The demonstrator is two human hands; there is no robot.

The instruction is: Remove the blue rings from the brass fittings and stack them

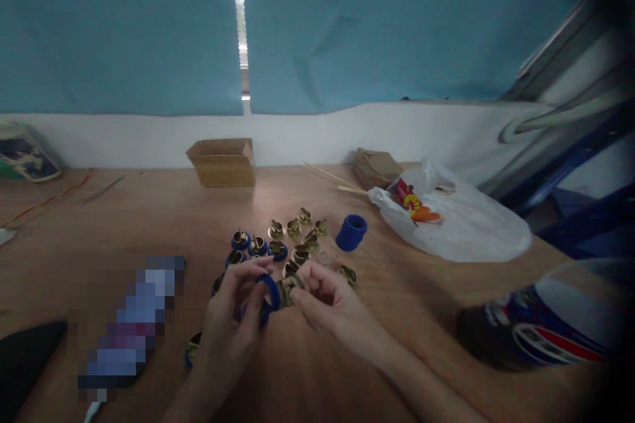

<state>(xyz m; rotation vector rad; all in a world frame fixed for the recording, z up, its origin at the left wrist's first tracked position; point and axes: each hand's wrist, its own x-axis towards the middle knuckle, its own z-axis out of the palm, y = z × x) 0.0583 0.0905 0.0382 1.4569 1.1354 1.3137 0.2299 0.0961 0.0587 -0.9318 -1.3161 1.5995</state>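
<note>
My left hand (pixel 229 317) is closed around a blue ring (pixel 270 291), held between thumb and fingers. In my right hand (pixel 335 301) a brass-coloured metal fitting (pixel 288 289) is pinched, its end against the ring or just at its opening; which of the two I cannot tell. Just beyond my hands lie several loose brass fittings (pixel 301 254) without rings. Towards the left, several more fittings (pixel 241 239) sit in blue rings, and one such ringed fitting (pixel 193 347) lies beside my left wrist. A stack of blue rings (pixel 352 233) stands to the right of the loose fittings.
An open cardboard box (pixel 225 168) stands near the wall. A pixelated phone-like object (pixel 131 324) with a white cable lies at left. On the right are a white plastic bag (pixel 476 231), a brown package (pixel 377 167) and a cola bottle (pixel 520 330) on its side.
</note>
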